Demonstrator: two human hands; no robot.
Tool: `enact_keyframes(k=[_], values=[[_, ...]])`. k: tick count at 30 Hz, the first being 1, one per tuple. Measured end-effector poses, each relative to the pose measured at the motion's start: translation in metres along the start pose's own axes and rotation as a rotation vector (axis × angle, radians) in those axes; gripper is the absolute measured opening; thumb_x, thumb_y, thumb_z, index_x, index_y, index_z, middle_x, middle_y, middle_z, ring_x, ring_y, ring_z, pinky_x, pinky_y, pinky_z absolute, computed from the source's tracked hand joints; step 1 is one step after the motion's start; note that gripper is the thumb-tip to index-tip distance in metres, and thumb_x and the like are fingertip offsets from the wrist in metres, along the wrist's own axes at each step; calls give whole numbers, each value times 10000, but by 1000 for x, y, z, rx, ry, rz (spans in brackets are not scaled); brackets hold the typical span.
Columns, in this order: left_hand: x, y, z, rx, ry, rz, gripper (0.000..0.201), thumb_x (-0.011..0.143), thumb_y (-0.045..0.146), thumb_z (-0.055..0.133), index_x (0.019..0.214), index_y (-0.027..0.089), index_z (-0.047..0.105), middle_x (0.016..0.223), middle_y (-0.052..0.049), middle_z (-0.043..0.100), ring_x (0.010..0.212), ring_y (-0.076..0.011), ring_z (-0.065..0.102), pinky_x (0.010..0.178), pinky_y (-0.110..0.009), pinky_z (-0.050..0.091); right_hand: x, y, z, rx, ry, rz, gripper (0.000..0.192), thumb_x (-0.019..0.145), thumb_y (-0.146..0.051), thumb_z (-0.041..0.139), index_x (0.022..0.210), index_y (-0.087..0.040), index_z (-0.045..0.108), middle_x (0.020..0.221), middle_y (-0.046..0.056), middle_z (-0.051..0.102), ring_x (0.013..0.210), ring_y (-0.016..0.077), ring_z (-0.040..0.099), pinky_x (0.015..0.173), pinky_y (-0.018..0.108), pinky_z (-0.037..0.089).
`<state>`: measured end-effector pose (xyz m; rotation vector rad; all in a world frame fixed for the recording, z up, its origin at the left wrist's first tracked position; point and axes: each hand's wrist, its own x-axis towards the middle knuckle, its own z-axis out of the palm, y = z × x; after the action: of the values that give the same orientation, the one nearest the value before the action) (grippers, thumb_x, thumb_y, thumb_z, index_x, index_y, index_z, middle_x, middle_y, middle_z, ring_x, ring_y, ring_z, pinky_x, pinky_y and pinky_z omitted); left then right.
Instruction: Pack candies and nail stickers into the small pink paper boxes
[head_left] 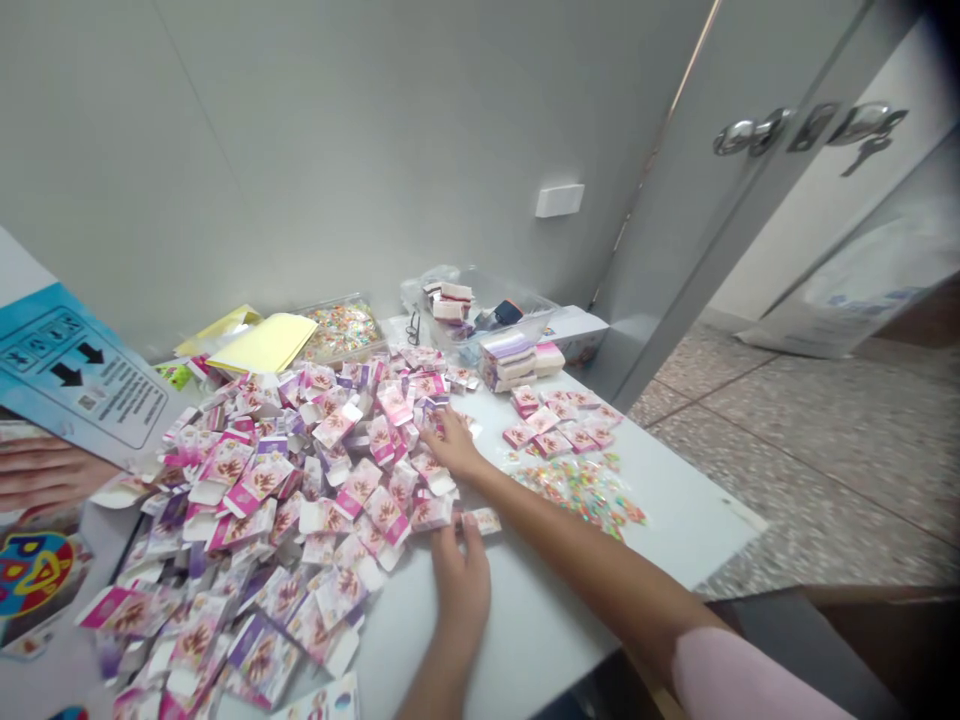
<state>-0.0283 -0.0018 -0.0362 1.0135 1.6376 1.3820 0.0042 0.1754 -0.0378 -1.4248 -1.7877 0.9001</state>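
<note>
My left hand is at the near right edge of a heap of small pink, purple and white cartons. Its thumb and fingers are closed on a small carton, partly hidden by the fingers. Farther back, my right hand reaches across to the heap with its fingers stretched out, the fingertips touching cartons there. Many cartons in the heap have raised flaps. Right of my right forearm lie small colourful pieces in clear wrapping, with several flat pink cartons behind them.
At the back stand a clear tub, stacked cartons and a tray of colourful pieces. Yellow paper lies beside the tray. A large printed box rises at left. A door stands beyond the white table.
</note>
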Motion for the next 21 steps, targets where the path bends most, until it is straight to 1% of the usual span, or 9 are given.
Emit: enact_keyframes(k=[2,4,7,9,10,13,17,19,21], values=[[1,1,-1,-29,-32,3,394,847,541,558,902,165,667,960,-136,695,984,-308,626,895,-392,472,-2,-4,1,35,2,8,658,840,-597,564,1369,-208,518,1558,125,332,1462,403,177,1155,587,176],[2,2,-3,-53,-63,4,389,862,543,541,869,170,654,900,-112,699,928,-286,640,866,-376,481,-3,-7,0,89,2,1,626,833,-572,581,1342,-209,545,1537,126,368,1453,392,207,1153,567,193],[4,2,-5,-87,-85,-9,393,866,549,541,843,170,638,837,-86,691,864,-256,644,819,-350,487,-2,-10,-8,208,-16,-20,552,841,-570,565,1263,-215,601,1421,112,521,1361,340,402,1110,485,318],[5,1,-6,-114,-87,-32,408,850,568,557,826,167,630,787,-70,679,802,-233,641,752,-322,491,-2,-10,-19,300,-36,-21,529,846,-601,539,1151,-186,658,1271,113,637,1238,326,529,1041,452,401],[6,0,-6,-131,-92,-46,417,838,580,569,814,167,625,752,-59,669,755,-217,636,705,-302,488,-2,-9,-27,347,-46,-13,535,840,-623,535,1080,-168,682,1196,116,677,1186,329,567,1008,448,427],[4,-1,-7,-186,-123,-85,442,801,611,601,763,171,592,614,-9,609,569,-147,570,552,-234,430,-10,-3,-53,501,-68,28,553,810,-674,547,935,-158,703,1084,118,725,1122,335,615,947,441,471],[-2,1,-8,-255,-160,-128,472,768,640,620,739,177,534,490,42,531,407,-79,427,431,-188,305,-38,7,-86,721,-103,77,605,838,-733,435,945,-194,686,1052,134,744,1080,296,670,925,450,504],[-6,4,-8,-294,-172,-165,496,755,668,607,759,181,511,478,40,541,383,-77,421,414,-187,286,-60,11,-97,797,-104,86,583,823,-729,471,929,-198,686,1019,144,752,1060,293,684,940,459,504],[-13,8,-8,-336,-196,-209,517,744,686,597,792,182,496,496,24,569,388,-89,460,415,-191,295,-87,16,-103,841,-85,95,541,805,-701,538,914,-194,690,1006,148,752,1035,297,692,940,467,507]])
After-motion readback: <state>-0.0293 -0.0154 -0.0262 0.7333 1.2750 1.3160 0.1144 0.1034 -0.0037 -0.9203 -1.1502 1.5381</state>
